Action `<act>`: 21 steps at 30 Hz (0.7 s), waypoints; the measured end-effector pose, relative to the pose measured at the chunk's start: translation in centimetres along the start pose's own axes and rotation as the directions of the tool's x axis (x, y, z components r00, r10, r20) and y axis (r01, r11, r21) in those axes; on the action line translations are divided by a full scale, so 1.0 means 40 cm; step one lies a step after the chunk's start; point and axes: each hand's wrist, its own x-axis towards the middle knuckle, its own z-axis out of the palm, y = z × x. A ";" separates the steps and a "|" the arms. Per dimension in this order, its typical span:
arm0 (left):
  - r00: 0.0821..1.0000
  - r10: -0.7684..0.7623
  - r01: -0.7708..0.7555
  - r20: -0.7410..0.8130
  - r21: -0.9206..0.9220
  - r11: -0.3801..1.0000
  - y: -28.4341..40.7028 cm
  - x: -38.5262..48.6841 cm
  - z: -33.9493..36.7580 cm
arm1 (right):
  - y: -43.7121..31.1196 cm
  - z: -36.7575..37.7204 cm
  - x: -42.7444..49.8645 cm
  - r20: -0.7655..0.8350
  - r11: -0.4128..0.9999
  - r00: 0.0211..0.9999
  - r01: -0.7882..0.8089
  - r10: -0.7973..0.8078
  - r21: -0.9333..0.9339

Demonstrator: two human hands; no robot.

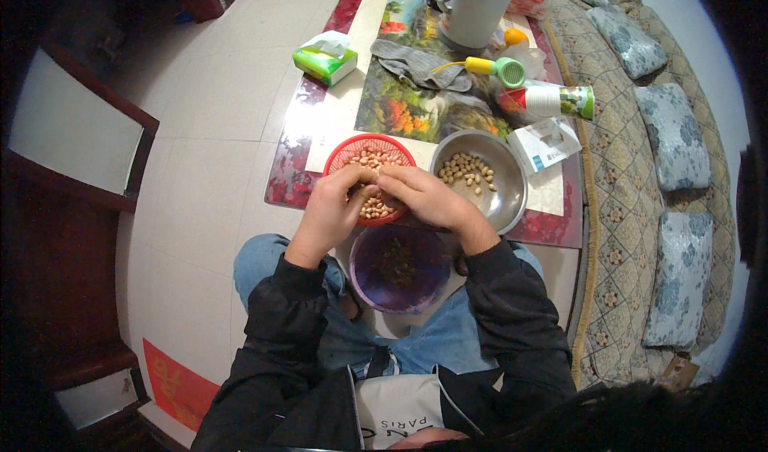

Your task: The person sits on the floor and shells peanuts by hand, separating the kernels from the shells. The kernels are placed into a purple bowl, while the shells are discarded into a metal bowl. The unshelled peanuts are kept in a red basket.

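Note:
Over a red plastic basket [410, 152] of shelled peanuts [377, 207], my left hand [332, 203] and my right hand [420, 195] meet at the fingertips. The fingers are pinched together; whatever they may hold is too small and hidden to tell. Right of the basket, a stainless steel bowl [517, 203] holds unshelled peanuts [465, 167], lying mostly towards its upper left. Below my hands, between my knees, stands a purple basin [360, 278] with dark bits at its bottom.
On the table [294, 182] stand a tissue pack [327, 65], a grey cloth [420, 65], a small green and yellow fan [509, 72], stacked paper cups [558, 101], a white box [545, 145] and a large kettle [477, 14]. A sofa with cushions [675, 137] runs along the right.

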 end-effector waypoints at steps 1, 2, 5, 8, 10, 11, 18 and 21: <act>1.000 -0.014 0.014 0.008 0.007 1.000 -0.003 -0.002 -0.003 | -0.004 -0.001 -0.001 0.011 1.000 1.000 0.008 -0.008 -0.015; 0.999 -0.029 0.028 0.016 0.014 1.000 -0.009 -0.005 -0.008 | -0.006 -0.001 -0.001 0.022 0.999 1.000 0.017 -0.016 -0.030; 0.990 -0.116 0.120 0.083 -0.044 0.992 -0.010 -0.002 -0.018 | 0.000 0.002 -0.004 0.006 0.992 0.999 0.033 -0.033 -0.119; 0.968 -0.205 0.225 0.144 -0.141 0.964 -0.031 -0.008 -0.029 | -0.001 0.002 0.004 0.019 0.980 1.000 0.022 -0.018 -0.198; 0.952 -0.248 0.280 0.179 -0.184 0.942 -0.033 -0.007 -0.032 | 0.001 -0.001 0.008 0.017 0.973 1.000 0.017 -0.014 -0.231; 0.944 -0.267 0.303 0.193 -0.192 0.933 -0.031 -0.007 -0.036 | 0.002 -0.002 0.010 0.016 0.969 1.000 0.015 -0.011 -0.247; 0.949 -0.279 0.293 0.147 -0.088 0.952 -0.030 -0.005 -0.023 | -0.007 0.019 0.010 -0.083 0.871 0.984 0.102 -0.161 -0.480; 0.960 -0.280 0.280 0.009 -0.083 0.956 -0.035 -0.003 -0.012 | -0.031 0.006 0.004 -0.058 0.700 0.989 0.056 -0.138 -0.712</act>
